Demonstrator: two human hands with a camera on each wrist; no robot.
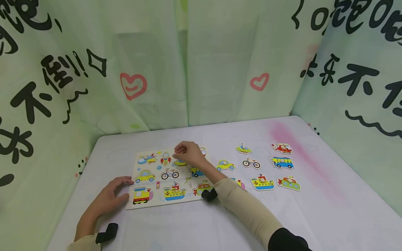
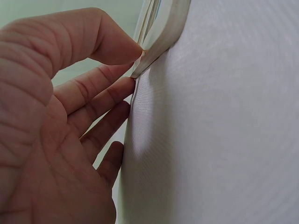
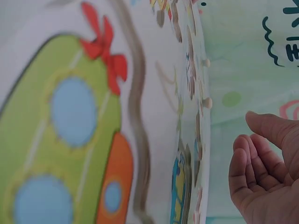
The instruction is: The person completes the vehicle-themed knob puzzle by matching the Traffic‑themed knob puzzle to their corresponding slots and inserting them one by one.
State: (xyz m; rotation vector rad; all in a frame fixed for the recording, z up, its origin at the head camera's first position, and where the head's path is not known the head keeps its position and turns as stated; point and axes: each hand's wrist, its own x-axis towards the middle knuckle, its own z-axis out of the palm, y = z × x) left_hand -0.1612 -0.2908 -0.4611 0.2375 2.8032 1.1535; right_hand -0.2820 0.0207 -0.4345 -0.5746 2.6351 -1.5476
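Comes to eight loose cutouts [image 1: 277,165] on one table [image 1: 188,226]: one saucer [image 1: 243,149], one helicopter [image 1: 282,149], one car [image 1: 225,165], one bicycle [image 1: 251,163], one bus [image 1: 283,161], one boat [image 1: 262,183], one submarine [image 1: 289,183], one partly hidden train [image 1: 240,183]. Also includes one board [image 1: 158,200] with ten vehicle pictures [image 1: 145,176], some partly covered, plus one left hand [image 1: 110,197], one right hand [image 1: 190,153] and two pink hearts [image 1: 132,88].

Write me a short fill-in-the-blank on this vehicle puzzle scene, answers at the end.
1. The hand raised over the board is the person's ____ one.
2. The left hand touches the board's ____ edge.
3. In the head view, the loose bike lies between the loose car and, in the same row, the loose ____.
4. The loose car's body is ____ in colour.

Missing words: right; left; bus; yellow
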